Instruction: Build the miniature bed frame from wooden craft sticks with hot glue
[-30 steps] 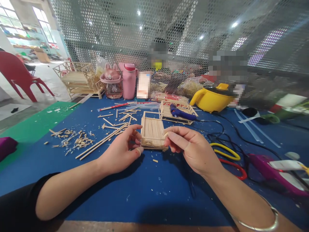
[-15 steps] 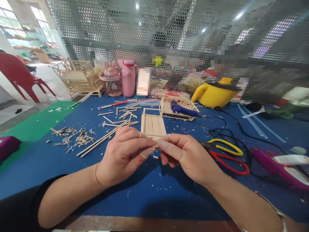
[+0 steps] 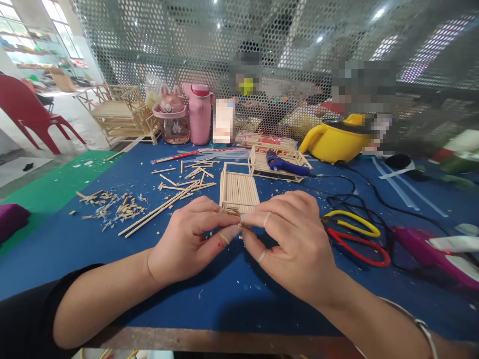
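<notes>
My left hand (image 3: pixel 194 237) is closed in a pinch on a small tan wooden stick piece (image 3: pixel 234 212), mostly covered by the fingertips. Against it, my right hand (image 3: pixel 295 244) pinches the same spot with thumb and forefinger. Bands wrap some fingers on both hands. Just beyond the fingertips lies a small frame of wooden sticks (image 3: pixel 239 189) with a slatted base. Behind it, a blue glue gun (image 3: pixel 290 165) rests on a second stick frame (image 3: pixel 258 172).
Loose sticks (image 3: pixel 160 209) and a pile of offcuts (image 3: pixel 127 209) lie left. On the right are a cutter with yellow and red handles (image 3: pixel 359 247), black cords (image 3: pixel 348 199) and a purple tool (image 3: pixel 419 249). Pink bottles (image 3: pixel 200 117) and a yellow pot (image 3: pixel 333 142) stand behind.
My right hand has turned over, its back now upward and its thumb below, with the fingertips still at the left ones. My left hand has barely moved. The view has shifted slightly.
</notes>
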Demonstrator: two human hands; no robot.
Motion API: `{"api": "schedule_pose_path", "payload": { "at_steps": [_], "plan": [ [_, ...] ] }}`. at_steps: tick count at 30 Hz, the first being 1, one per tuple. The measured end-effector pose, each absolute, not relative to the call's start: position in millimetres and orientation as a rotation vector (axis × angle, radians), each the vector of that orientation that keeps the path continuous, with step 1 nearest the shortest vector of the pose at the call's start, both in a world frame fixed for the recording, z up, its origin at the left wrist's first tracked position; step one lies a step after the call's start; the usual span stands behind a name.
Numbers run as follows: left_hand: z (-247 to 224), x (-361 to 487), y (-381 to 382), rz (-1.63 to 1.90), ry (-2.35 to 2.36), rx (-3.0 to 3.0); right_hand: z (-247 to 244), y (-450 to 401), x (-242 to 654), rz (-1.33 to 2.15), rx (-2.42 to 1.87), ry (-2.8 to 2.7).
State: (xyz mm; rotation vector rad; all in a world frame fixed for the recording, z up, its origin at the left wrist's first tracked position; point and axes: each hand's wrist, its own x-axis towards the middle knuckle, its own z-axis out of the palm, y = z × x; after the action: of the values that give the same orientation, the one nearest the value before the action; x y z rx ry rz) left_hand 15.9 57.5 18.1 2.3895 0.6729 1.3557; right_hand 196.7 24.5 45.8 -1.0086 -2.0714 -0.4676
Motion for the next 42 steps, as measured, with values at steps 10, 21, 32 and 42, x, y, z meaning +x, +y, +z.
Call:
{"api": "schedule_pose_path", "payload": {
  "at_steps": [10, 21, 32, 42],
  "plan": [
    [6.3, 18.6, 76.9, 1.225, 0.961, 1.547, 30.6, 36.6, 195.7, -0.486, -1.22, -2.032],
    [6.6, 25.0, 72.6, 1.114, 0.824, 1.402, 24.2, 43.1, 184.7, -0.51, -1.284, -2.014],
    [19.2, 30.5, 72.9, 1.079, 0.869, 1.101, 25.2, 43.6, 179.7, -0.543, -1.341, -1.99],
    [16.8, 31.9, 72.4, 1.093, 0.839, 1.09, 24.2, 42.8, 182.8, -0.542, -1.329, -1.991]
  ]
}}
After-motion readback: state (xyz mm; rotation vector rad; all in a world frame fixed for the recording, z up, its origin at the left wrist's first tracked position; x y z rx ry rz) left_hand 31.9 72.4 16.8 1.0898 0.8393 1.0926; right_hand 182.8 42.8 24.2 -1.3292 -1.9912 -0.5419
